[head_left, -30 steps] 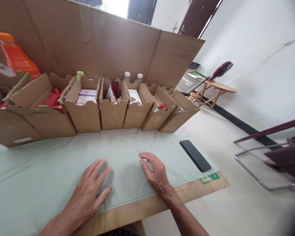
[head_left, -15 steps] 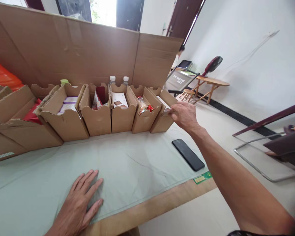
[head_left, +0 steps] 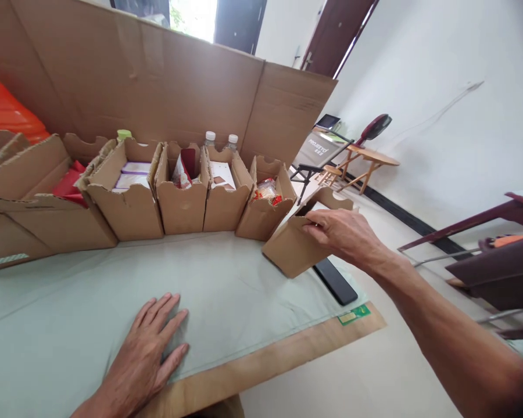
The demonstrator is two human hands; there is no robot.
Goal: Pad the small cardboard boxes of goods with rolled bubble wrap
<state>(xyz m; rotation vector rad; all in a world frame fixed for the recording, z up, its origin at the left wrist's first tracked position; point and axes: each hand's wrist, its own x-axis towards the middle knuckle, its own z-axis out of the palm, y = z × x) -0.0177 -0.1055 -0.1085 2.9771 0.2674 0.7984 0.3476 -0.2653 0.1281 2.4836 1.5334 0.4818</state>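
My right hand (head_left: 342, 232) grips the front rim of a small cardboard box (head_left: 294, 247) at the right end of a row. That box is tilted and stands apart from the others; something white shows inside it. Beneath its right side lies a black phone (head_left: 337, 283), partly covered. My left hand (head_left: 150, 342) rests flat on the pale green cloth (head_left: 226, 296), fingers spread, holding nothing. Closest to the tilted box is a cardboard box (head_left: 256, 223) with red and clear wrapped packets (head_left: 268, 190).
More cardboard boxes (head_left: 181, 212) holding packets stand in a row to the left. A tall cardboard panel (head_left: 192, 87) rises behind them, with bottles (head_left: 210, 139) in front of it. An orange bottle (head_left: 11, 110) is at far left. The table's wooden edge (head_left: 287, 363) runs along the front.
My right hand has pulled the end box towards me and tipped it, away from the row and partly over the phone. My left hand stays flat on the cloth.
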